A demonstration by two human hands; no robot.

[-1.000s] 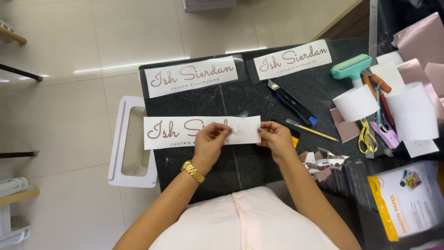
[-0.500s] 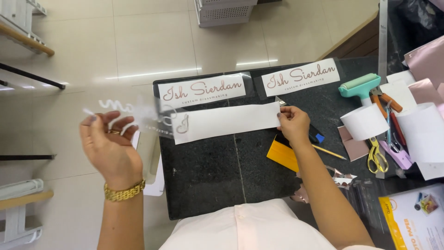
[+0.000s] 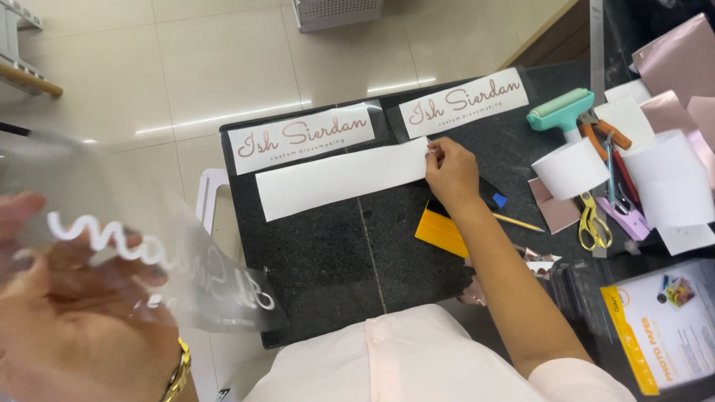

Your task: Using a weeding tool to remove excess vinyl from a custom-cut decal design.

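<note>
On the table (image 3: 328, 260), a blank paper strip (image 3: 339, 179) lies before two lettered strips (image 3: 302, 138), side by side. The right hand (image 3: 450, 175) rests on its right end. Right of it lie a roller (image 3: 558, 112), tape rolls (image 3: 573, 167) and scissors (image 3: 592, 219).

White backing strip (image 3: 342, 179); black speckled table (image 3: 335, 268); clear film (image 3: 186, 275), white script; yellow squeegee (image 3: 441, 232); teal roller (image 3: 560, 110).

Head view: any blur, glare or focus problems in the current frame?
Head view: the left hand and the clear transfer film it holds sit close to the lens, soft and smeared; the right hand, white backing strip and black stone table are sharp; window glare streaks the floor tiles.
</note>
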